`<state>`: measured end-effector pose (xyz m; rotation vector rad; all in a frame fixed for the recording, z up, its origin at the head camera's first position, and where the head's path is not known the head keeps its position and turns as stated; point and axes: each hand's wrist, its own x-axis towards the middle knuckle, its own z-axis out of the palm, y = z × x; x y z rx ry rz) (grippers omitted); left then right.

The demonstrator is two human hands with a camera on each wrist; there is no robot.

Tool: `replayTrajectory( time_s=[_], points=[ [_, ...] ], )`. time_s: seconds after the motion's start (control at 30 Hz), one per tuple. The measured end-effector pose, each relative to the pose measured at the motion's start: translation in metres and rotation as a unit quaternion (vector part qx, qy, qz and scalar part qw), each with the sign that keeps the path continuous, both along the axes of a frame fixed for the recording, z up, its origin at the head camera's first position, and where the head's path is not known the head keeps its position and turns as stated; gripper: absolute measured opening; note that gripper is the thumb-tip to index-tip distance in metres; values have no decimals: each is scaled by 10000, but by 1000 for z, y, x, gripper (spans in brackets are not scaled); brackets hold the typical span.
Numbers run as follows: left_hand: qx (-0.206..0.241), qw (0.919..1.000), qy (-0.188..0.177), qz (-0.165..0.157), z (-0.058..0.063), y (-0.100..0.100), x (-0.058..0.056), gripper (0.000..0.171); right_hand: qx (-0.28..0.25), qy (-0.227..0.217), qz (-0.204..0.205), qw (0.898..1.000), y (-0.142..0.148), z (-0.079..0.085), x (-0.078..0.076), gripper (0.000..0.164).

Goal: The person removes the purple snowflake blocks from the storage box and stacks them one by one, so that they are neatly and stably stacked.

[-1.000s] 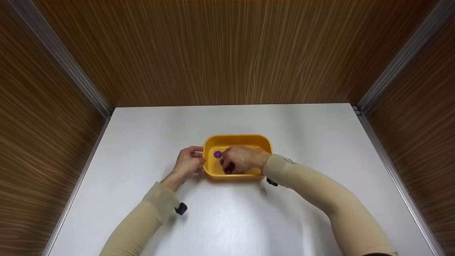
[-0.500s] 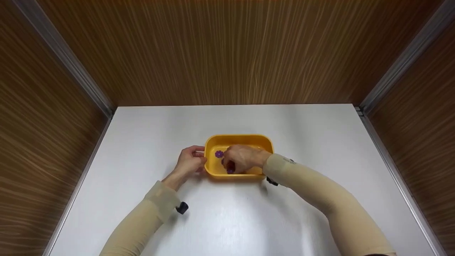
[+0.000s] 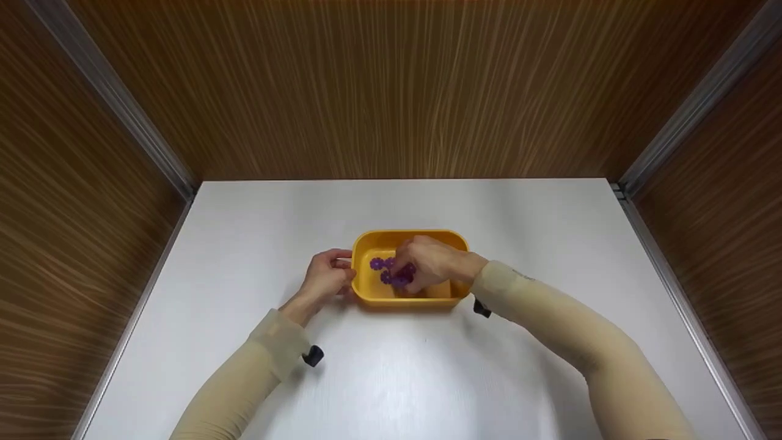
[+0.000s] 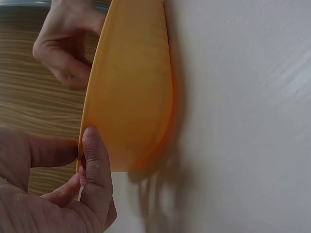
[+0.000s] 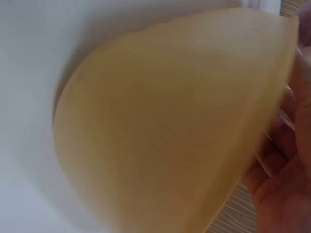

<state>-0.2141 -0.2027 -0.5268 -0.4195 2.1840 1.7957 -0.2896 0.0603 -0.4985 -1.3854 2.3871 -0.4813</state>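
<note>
A yellow plastic tub (image 3: 369,299) stands on the white table, with several small purple flower-shaped pieces (image 3: 376,264) on its floor. My left hand (image 3: 327,273) pinches the tub's left rim; the left wrist view shows the thumb outside the wall (image 4: 126,87) and fingers on the other side. My right hand (image 3: 431,260) reaches down into the tub, fingers curled and thumb apart, with purple pieces (image 3: 401,280) between them. In the right wrist view the tub's wall (image 5: 165,126) hides much of that hand (image 5: 286,184), so the fingertips do not show.
The white table (image 3: 256,232) extends all around the tub. Wood-grain panels (image 3: 391,91) rise behind and at both sides, joined by grey metal strips (image 3: 116,98) at the corners.
My right hand has shifted right and slightly away inside the tub, its thumb and fingers spreading apart. More purple pieces now show beneath it. My left hand stays on the rim.
</note>
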Motion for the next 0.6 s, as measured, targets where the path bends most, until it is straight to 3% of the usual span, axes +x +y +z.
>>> replayTrajectory(
  time_s=[0.4,0.6],
  points=[
    [-139,9999,-90,7,-2,2,-2,50,-376,-180,-95,9991,31,16,6,39],
    [-251,9996,-85,6,-1,2,-1,49,-565,-55,-139,9983,49,20,7,39]
  ],
)
